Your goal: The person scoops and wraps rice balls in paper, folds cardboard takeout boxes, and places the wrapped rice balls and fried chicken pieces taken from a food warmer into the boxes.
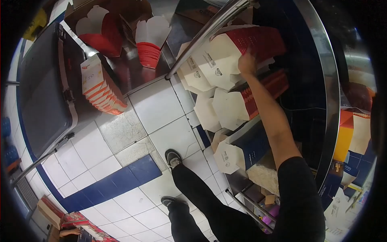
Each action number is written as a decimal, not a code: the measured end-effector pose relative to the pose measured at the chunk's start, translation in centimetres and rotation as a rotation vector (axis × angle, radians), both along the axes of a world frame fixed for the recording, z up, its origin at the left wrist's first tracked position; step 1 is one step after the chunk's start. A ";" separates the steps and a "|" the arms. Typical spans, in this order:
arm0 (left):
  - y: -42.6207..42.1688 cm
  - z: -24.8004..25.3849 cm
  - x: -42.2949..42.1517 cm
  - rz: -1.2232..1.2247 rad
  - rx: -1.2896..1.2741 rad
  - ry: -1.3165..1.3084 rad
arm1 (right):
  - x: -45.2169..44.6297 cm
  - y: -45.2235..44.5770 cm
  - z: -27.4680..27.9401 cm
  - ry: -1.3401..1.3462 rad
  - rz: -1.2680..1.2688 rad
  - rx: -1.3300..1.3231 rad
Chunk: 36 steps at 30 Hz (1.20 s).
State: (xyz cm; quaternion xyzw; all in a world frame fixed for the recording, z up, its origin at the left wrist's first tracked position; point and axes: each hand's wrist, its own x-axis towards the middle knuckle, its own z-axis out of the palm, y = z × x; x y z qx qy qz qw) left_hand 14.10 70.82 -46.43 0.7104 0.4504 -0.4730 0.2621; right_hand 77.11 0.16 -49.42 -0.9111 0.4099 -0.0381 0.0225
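Observation:
My right hand (246,64) reaches up to a row of nested red food boxes (260,42) with cream flaps, lying on the shelf at the upper right. Its fingers are curled against the side of the boxes and look closed on the cardboard, though the fingertips are partly hidden. Below that row lies a second row of red boxes (231,108), beneath my forearm. Nearer to me is a blue food box (250,147) with a cream flap. My left hand does not show.
A metal rail (201,36) crosses beside the shelf. More red boxes (149,52) stand on a steel surface, near a stack of white-and-orange cartons (100,86). A dark case (44,88) is at the left. Another person's hand (70,232) appears at the bottom left. White tiles (157,105) cover the floor.

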 end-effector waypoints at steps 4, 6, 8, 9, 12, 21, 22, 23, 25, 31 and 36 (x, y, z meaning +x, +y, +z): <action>-0.1 -0.2 1.6 -0.002 0.017 -0.007 | -3.8 -2.8 -1.5 -0.023 0.121 -0.049; -1.0 -0.4 2.0 0.005 0.019 -0.004 | -6.2 -1.9 -0.2 -0.038 0.176 0.043; -1.1 -0.3 2.4 0.009 0.022 -0.002 | -8.4 -2.2 -0.3 -0.008 0.253 -0.028; -0.8 -0.3 2.1 0.008 0.022 0.002 | -9.4 -2.1 -0.4 0.021 0.331 -0.100; -0.2 0.5 1.9 -0.002 0.019 0.007 | -11.2 1.0 0.8 0.067 0.369 -0.060; 0.1 2.1 6.5 0.227 -0.112 -0.342 | -11.4 3.8 0.1 0.070 0.327 -0.093; -3.8 1.7 12.8 0.352 -0.177 -0.469 | -11.5 3.8 0.3 0.075 0.326 -0.093; -7.5 1.5 18.3 0.350 -0.232 -0.507 | -11.3 4.0 0.6 0.087 0.310 -0.070; -12.8 -1.4 25.1 0.336 -0.443 -0.561 | -11.1 4.0 0.7 0.094 0.294 -0.048; -30.0 -4.1 41.9 -0.051 -0.916 -0.671 | -10.6 4.2 1.2 0.121 0.333 -0.151; -42.0 -4.8 51.2 -0.226 -1.085 -0.764 | -9.7 5.4 5.9 0.239 0.249 0.031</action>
